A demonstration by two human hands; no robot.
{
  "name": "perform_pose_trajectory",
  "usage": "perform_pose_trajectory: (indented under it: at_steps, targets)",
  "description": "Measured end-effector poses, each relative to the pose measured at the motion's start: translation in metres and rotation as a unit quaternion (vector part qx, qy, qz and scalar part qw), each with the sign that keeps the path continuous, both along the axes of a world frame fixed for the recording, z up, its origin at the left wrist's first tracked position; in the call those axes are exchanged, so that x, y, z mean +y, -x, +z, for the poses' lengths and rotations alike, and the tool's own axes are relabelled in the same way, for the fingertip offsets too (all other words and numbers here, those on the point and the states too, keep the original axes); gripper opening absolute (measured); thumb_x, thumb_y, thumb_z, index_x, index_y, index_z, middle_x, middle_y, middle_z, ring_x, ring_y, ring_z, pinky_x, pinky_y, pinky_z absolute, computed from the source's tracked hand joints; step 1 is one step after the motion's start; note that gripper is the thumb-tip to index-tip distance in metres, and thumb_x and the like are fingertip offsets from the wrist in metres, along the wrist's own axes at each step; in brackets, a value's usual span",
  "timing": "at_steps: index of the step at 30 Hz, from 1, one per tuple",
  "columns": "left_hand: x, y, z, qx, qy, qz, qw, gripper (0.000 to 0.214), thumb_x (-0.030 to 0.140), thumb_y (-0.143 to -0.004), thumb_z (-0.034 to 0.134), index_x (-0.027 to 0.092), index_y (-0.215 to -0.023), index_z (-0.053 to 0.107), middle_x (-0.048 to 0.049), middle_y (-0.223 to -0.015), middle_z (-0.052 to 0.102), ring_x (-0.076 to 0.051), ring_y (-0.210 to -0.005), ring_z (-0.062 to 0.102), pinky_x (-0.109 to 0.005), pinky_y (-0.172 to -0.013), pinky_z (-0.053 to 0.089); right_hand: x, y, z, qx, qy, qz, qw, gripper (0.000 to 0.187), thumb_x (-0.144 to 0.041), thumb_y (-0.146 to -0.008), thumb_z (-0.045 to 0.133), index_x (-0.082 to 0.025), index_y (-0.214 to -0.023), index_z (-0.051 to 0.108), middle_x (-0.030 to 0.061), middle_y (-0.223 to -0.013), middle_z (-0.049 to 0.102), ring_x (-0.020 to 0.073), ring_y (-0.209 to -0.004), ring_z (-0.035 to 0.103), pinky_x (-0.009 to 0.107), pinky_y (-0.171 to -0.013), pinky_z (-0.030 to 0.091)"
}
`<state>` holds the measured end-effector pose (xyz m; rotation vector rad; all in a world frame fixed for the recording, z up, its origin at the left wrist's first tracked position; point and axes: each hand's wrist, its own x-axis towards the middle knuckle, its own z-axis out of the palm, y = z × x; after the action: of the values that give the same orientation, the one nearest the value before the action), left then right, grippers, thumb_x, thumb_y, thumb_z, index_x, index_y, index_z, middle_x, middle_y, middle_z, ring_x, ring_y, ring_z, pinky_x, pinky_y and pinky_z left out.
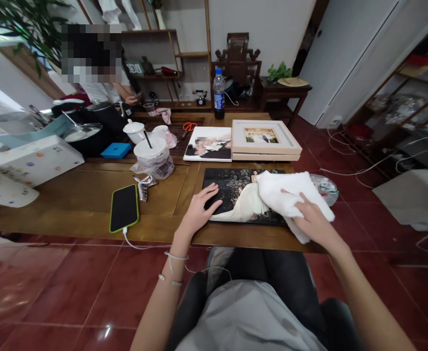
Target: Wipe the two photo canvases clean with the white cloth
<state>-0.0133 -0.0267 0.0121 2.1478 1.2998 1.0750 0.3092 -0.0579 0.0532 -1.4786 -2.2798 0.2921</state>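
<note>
A dark photo panel, printed with a figure in a long white gown, lies flat near the table's front edge. My left hand rests on its left end with the fingers spread. Over the panel's right part is a bunched white towel, which hides that end of the picture. My right hand grips the towel from the right, its thumb and forefinger showing on the cloth. Just behind the panel are a smaller photo print and pale framed pictures, stacked.
Left on the wooden table are a phone on a white cable, a bagged cup with a straw and a blue box. Behind stand a cola bottle and red scissors. A person sits across.
</note>
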Motion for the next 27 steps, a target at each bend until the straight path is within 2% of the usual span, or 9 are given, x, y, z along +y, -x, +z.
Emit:
perform_pose_trajectory:
  at_steps: [3, 6, 8, 11, 15, 20, 24, 27]
  targets:
    - [0.000, 0.000, 0.000, -0.003, -0.004, -0.005, 1.000, 0.035, 0.033, -0.085, 0.057, 0.020, -0.118, 0.059, -0.0089, -0.128, 0.057, -0.024, -0.125, 0.047, -0.044, -0.106, 0.037, 0.044, 0.000, 0.008, -0.009, 0.018, 0.027, 0.999, 0.022, -0.011, -0.062, 0.039, -0.022, -0.069, 0.057, 0.0048, -0.108, 0.069, 0.0262, -0.102, 0.061, 0.048, -0.107, 0.031]
    - [0.001, 0.000, 0.001, -0.007, -0.007, -0.006, 1.000, 0.035, 0.032, -0.084, 0.057, 0.019, -0.117, 0.059, -0.0092, -0.127, 0.057, -0.023, -0.125, 0.047, -0.044, -0.106, 0.037, 0.081, 0.002, 0.012, -0.016, 0.036, 0.009, 0.999, 0.024, -0.013, -0.061, 0.038, -0.021, -0.071, 0.058, 0.0038, -0.092, 0.072, 0.0262, -0.092, 0.063, 0.044, -0.094, 0.043]
    - [0.001, 0.000, 0.001, -0.007, -0.007, -0.006, 1.000, 0.035, 0.033, -0.084, 0.057, 0.019, -0.117, 0.059, -0.0092, -0.127, 0.057, -0.023, -0.125, 0.047, -0.044, -0.106, 0.037, 0.096, 0.005, 0.012, -0.023, 0.030, -0.007, 0.999, 0.024, -0.012, -0.062, 0.038, -0.021, -0.072, 0.059, 0.0045, -0.089, 0.071, 0.0263, -0.090, 0.063, 0.043, -0.092, 0.045]
    - [0.001, 0.001, 0.002, -0.005, 0.000, -0.004, 1.000, 0.035, 0.033, -0.084, 0.057, 0.020, -0.118, 0.059, -0.0087, -0.128, 0.057, -0.023, -0.125, 0.047, -0.044, -0.106, 0.037, 0.101, 0.012, 0.006, -0.032, 0.005, -0.019, 0.999, 0.024, -0.011, -0.065, 0.039, -0.020, -0.075, 0.060, 0.0052, -0.089, 0.071, 0.0257, -0.091, 0.063, 0.044, -0.099, 0.038]
    - [0.001, 0.001, 0.002, -0.006, 0.011, -0.001, 1.000, 0.037, 0.032, -0.085, 0.057, 0.022, -0.120, 0.058, -0.0083, -0.130, 0.056, -0.023, -0.126, 0.046, -0.044, -0.106, 0.036, 0.080, 0.019, -0.002, -0.052, -0.016, -0.015, 0.998, 0.026, -0.009, -0.068, 0.041, -0.018, -0.080, 0.061, 0.0082, -0.097, 0.070, 0.0270, -0.100, 0.061, 0.049, -0.108, 0.026]
    - [0.000, 0.000, 0.003, -0.009, 0.018, 0.001, 1.000, 0.037, 0.032, -0.085, 0.056, 0.020, -0.120, 0.058, -0.0083, -0.129, 0.056, -0.022, -0.126, 0.046, -0.042, -0.107, 0.035, 0.018, 0.026, 0.005, -0.054, -0.007, 0.030, 0.998, 0.025, -0.004, -0.063, 0.042, -0.017, -0.075, 0.059, 0.0143, -0.129, 0.055, 0.0290, -0.125, 0.044, 0.050, -0.110, 0.023]
    - [0.000, 0.000, 0.002, -0.008, 0.016, 0.002, 1.000, 0.037, 0.032, -0.085, 0.056, 0.020, -0.119, 0.058, -0.0085, -0.129, 0.056, -0.023, -0.127, 0.045, -0.042, -0.107, 0.035, -0.033, 0.027, 0.016, -0.040, 0.039, 0.098, 0.994, 0.024, -0.001, -0.059, 0.042, -0.019, -0.068, 0.056, 0.0107, -0.135, 0.050, 0.0256, -0.129, 0.040, 0.050, -0.113, 0.017]
    - [0.001, 0.001, 0.000, -0.005, 0.017, 0.000, 1.000, 0.037, 0.033, -0.085, 0.056, 0.021, -0.120, 0.058, -0.0080, -0.130, 0.055, -0.023, -0.127, 0.045, -0.042, -0.107, 0.035, -0.050, 0.023, 0.020, -0.027, 0.059, 0.128, 0.990, 0.025, -0.002, -0.058, 0.041, -0.020, -0.067, 0.055, 0.0074, -0.137, 0.049, 0.0239, -0.132, 0.035, 0.049, -0.114, 0.015]
